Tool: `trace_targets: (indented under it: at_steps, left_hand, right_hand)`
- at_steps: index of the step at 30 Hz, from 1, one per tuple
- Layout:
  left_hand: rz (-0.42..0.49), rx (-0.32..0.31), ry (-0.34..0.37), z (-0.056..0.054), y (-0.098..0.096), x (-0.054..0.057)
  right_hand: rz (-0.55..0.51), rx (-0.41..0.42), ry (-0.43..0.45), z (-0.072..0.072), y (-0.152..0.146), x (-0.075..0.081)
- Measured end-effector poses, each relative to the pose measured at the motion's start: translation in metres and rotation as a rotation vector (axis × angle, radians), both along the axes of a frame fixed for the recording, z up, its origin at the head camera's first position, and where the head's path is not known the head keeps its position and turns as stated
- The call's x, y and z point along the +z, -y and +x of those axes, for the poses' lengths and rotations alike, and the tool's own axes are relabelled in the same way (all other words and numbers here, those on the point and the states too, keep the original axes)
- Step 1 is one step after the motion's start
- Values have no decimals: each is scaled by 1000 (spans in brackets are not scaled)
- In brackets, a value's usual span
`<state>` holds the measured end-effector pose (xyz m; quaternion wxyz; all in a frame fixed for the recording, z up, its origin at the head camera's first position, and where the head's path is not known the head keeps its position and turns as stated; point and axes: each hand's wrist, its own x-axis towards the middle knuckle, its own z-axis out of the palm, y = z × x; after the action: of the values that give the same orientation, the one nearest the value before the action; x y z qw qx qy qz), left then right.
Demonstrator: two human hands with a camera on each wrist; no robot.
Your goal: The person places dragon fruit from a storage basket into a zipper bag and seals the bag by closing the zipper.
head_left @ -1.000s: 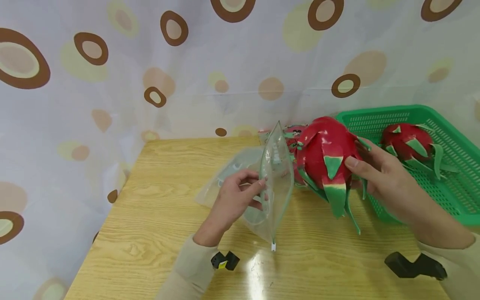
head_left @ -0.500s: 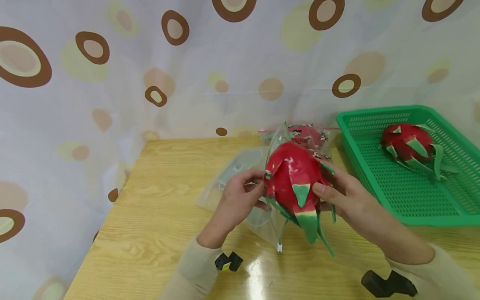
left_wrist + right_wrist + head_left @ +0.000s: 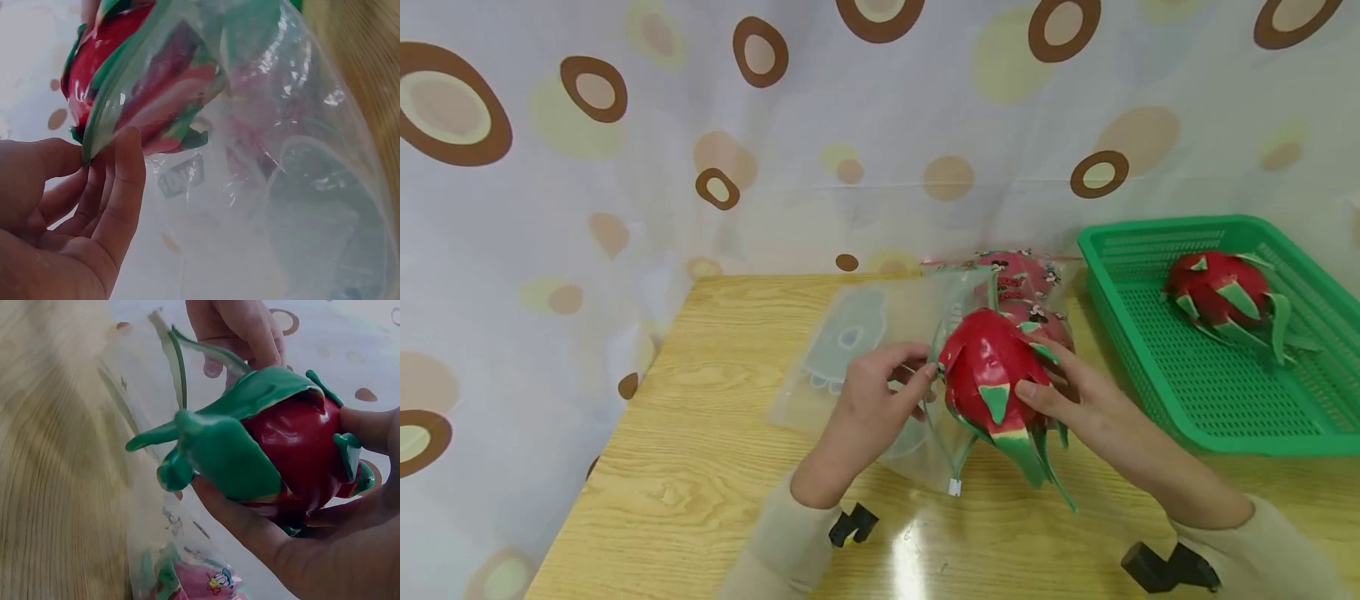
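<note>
My right hand (image 3: 1075, 396) grips a red dragon fruit (image 3: 988, 367) with green leaf scales, thumb on its near side. In the right wrist view the fingers curl under the dragon fruit (image 3: 294, 450). With thumb and fingers my left hand (image 3: 872, 400) pinches the edge of a clear zipper bag (image 3: 842, 333), which has a white slider (image 3: 955, 487) at its lower end. The bag's mouth gapes toward the fruit. Seen from the left wrist, part of the dragon fruit (image 3: 169, 100) shows through the bag's film, just inside the mouth.
A green basket (image 3: 1150, 417) stands at the right with another dragon fruit (image 3: 1217, 287) in it. Behind the held fruit lie printed bags (image 3: 1037, 275) with red fruit inside. All rest on a wooden table (image 3: 700, 433) against a patterned cloth (image 3: 850, 125).
My right hand has carried the dragon fruit left and down, from near the basket to the bag's mouth. The bag has swung wider, its far side spreading upward, with my left hand still pinching it.
</note>
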<state>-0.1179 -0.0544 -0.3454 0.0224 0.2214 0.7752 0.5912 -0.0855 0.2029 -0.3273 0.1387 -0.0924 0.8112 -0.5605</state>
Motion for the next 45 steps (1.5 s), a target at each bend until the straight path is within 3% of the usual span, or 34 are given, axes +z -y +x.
trace_targets:
  at_steps: [3, 9, 13, 19, 26, 30, 36, 40, 45]
  left_hand:
    - [-57, 14, -78, 2, 1, -1]
    - [-102, 23, -139, 5, 3, 3]
    - [-157, 1, -230, 7, 2, 4]
    - [-218, -31, -354, 9, -3, 3]
    - [-230, -6, -371, 11, -5, 4]
    - [-226, -21, -383, 12, -7, 4]
    - [-220, -70, -429, 16, -10, 2]
    - [-230, -78, -414, 19, -10, 1]
    - [-215, -72, -320, 23, -9, -1]
  right_hand:
    - [41, 9, -11, -1, -1, -3]
    - [162, 50, -98, -3, 2, -8]
    - [277, 90, -216, -1, 8, -11]
    - [565, 100, -448, 3, 19, -10]
    - [746, 117, -500, 7, 27, -1]
    - [803, 161, -480, 6, 34, -2]
    - [705, 176, -412, 2, 37, -8]
    - [490, 136, -292, -5, 32, -13]
    - [183, 94, -33, -14, 21, -20]
